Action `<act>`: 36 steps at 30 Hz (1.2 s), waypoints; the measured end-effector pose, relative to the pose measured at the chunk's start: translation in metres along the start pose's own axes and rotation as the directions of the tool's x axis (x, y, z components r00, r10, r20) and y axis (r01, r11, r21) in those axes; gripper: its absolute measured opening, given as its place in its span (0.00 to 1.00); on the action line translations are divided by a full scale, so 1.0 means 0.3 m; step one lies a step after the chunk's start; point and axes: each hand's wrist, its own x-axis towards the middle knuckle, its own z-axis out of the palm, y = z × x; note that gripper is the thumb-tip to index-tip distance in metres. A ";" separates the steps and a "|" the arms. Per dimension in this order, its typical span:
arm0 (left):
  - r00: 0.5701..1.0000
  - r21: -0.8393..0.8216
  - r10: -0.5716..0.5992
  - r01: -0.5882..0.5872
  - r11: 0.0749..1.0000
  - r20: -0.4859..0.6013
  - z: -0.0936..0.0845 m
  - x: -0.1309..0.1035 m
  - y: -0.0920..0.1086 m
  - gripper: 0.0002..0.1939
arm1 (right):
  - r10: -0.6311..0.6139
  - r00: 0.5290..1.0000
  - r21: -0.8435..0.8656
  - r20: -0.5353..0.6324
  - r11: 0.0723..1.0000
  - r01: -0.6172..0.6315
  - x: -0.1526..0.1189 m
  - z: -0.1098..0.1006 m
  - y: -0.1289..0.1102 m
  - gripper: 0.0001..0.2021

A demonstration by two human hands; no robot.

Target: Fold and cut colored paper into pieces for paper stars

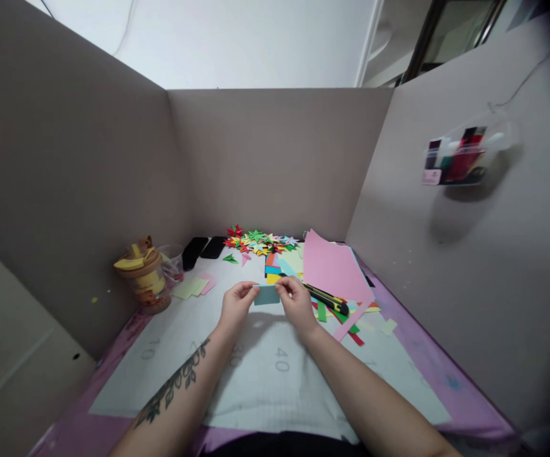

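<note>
A small light-blue piece of paper (267,295) is held up between my two hands, above the white sheet on the table. My left hand (237,301) pinches its left edge between thumb and fingers. At the opposite edge, my right hand (297,302) grips it the same way. Just right of my right hand lies a black and yellow utility knife (328,298), on top of cut paper strips. Behind the hands are colored paper pieces (291,261), partly hidden by my right hand.
Folded paper stars (258,241) are heaped at the back. Pink sheets (332,266) lie on the right, with loose strips (351,324) below. On the left are a brown pot (146,282), a clear cup (172,260), two black phones (195,252) and pale paper squares (189,289). Grey panels (275,158) surround the table.
</note>
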 end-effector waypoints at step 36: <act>0.997 0.009 -0.078 0.078 0.997 -0.013 -0.034 0.018 -0.003 0.20 | 0.334 0.909 0.265 0.250 0.879 -0.396 0.013 0.008 0.040 0.08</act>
